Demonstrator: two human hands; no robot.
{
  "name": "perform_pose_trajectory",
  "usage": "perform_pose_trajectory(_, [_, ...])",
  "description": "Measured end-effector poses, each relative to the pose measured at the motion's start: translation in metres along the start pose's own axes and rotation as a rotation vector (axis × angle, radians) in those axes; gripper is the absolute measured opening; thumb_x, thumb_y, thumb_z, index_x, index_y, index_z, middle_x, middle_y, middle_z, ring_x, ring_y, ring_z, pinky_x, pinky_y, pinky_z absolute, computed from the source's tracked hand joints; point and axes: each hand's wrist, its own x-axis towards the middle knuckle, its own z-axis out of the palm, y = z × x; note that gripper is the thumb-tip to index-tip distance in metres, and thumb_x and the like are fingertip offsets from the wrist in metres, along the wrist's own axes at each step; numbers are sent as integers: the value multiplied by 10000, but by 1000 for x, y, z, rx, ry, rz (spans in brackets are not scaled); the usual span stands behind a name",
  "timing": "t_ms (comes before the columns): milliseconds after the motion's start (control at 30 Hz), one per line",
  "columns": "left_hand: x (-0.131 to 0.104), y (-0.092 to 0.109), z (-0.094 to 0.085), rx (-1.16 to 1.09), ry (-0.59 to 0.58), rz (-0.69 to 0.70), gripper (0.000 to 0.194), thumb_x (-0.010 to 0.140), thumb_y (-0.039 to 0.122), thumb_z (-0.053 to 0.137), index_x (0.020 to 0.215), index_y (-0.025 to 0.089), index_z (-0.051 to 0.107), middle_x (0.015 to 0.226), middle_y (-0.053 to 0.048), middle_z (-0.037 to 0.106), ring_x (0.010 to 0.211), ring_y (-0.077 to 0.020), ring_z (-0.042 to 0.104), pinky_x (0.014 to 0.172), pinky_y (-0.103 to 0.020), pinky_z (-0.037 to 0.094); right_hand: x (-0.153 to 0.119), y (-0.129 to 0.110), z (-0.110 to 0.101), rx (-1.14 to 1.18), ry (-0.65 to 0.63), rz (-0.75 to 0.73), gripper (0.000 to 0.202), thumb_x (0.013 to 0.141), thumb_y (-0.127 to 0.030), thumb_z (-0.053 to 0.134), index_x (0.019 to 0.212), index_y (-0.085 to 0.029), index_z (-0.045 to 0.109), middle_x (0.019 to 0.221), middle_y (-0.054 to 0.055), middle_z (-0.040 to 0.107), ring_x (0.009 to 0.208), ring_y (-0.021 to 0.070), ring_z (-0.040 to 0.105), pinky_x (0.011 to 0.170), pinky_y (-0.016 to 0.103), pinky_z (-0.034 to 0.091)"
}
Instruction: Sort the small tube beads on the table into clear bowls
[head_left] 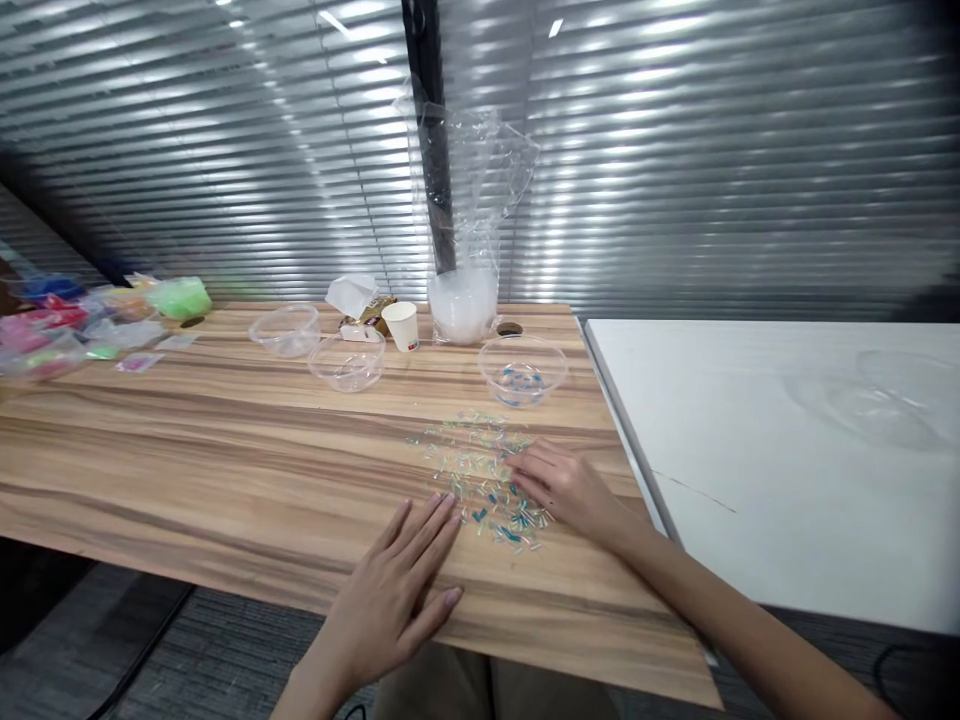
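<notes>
Small tube-shaped beads [471, 462], mostly pale and clear with some blue ones, lie scattered on the wooden table [225, 460]. At the left edge of the spread, my left hand [401, 585] rests palm down on the wood, its fingers stretched out and the thumb apart. My right hand [566, 485] reaches in from the right, with fingers bent together and their tips down among the beads. What those fingertips hold, if anything, is too small to make out. Just beyond the beads stands a clear plastic bowl [523, 375] with blue beads at its bottom.
Two more clear bowls [347, 362] stand further left, near a paper cup [401, 326] and a tissue pack [364, 315]. Behind is a clear bag [465, 300] with white contents. Colourful packets [82, 325] crowd the far left. A white table [750, 430] adjoins on the right.
</notes>
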Motion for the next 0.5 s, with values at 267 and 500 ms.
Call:
perform_pose_trajectory(267, [-9,-1,5,3,23,-2,640,980,378,416,1506,166,119,1530,-71,239,1414,-234,223,1162,-451,205,0,0,-3,23,33,33,189,968,-202,460,973,-176,647,853,68,679,804,217,600,696,355,513])
perform_pose_trajectory(500, [-10,-3,11,-11,63,-15,644,970,359,439,1504,170,134,1514,-79,278,1390,-241,285,1135,-460,273,-1,4,-5,-45,75,53,210,975,-203,449,929,-162,650,832,70,676,764,201,610,678,337,510])
